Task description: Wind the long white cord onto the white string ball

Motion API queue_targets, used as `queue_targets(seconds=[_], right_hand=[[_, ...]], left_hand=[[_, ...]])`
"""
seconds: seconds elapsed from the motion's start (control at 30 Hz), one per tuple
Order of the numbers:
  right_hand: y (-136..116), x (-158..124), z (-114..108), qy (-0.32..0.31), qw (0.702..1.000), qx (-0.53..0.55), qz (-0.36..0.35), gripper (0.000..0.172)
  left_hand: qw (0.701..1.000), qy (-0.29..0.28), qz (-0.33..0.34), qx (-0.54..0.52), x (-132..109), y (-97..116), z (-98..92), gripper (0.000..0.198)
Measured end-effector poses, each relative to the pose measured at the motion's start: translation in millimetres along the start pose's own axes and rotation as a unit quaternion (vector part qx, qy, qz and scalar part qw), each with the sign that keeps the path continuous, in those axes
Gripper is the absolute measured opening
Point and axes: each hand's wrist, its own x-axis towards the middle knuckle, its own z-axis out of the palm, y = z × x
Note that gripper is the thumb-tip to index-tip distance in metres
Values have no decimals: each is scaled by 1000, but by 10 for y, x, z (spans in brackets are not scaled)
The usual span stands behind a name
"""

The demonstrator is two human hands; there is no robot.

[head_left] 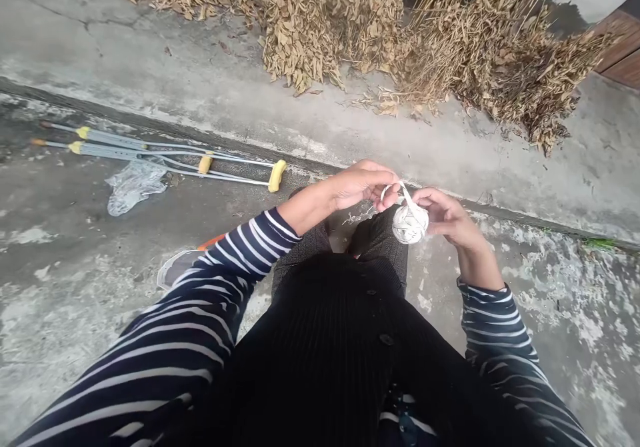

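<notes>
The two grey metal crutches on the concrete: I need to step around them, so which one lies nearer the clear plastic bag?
The lower grey metal crutch, its yellow underarm pad closest to the hands; the clear plastic bag touches it, while the upper crutch lies beyond.

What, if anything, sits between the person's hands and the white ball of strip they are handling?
Nothing visible. The right hand cups the white ball directly, and the left hand pinches its loose strip just above, with no other object between them.

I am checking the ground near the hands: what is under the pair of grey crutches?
Under the grey crutches with yellow pads lies a crumpled clear plastic bag, partly pinned, on the stained concrete ground. The part beneath the tubes is covered.
</notes>
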Motion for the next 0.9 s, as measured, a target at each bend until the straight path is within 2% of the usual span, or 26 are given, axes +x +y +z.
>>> queue_targets(seconds=[0.17,0.27,0.33,0.43,0.5,0.57,0.6,0.7,0.73,0.77,0.83,0.9], right_hand=[[-79,26,-49,9,994,-93,-61,43],[-144,-2,-47,-20,987,-134,-84,38],[-211,-20,-23,-84,980,-166,-77,30],[-282,-9,2,-190,963,-185,-43,19],[-261,20,-4,-210,968,-139,-10,16],[-181,45,-17,-175,984,-42,15,23],[-130,50,-24,-143,989,12,25,29],[9,33,-41,-24,988,144,42,41],[37,17,-47,8,984,172,46,44],[54,-3,-54,33,979,193,49,46],[61,-49,-69,65,973,217,53,50],[53,-93,-82,76,971,217,63,51]], left_hand=[[996,44,24,-68,-54,-230,35,26],[997,42,-7,-66,-142,-342,-16,26],[998,16,-49,-38,-204,-382,-76,28],[989,-73,-127,32,-232,-375,-199,31],[974,-131,-162,87,-171,-328,-287,32],[965,-143,-156,155,-53,-262,-347,33],[964,-124,-132,197,16,-230,-356,32],[958,3,-3,288,199,-192,-287,17],[956,41,35,287,240,-211,-239,14],[959,62,62,270,271,-250,-185,20],[972,64,84,212,314,-367,-71,34],[980,53,97,165,354,-500,31,36]])
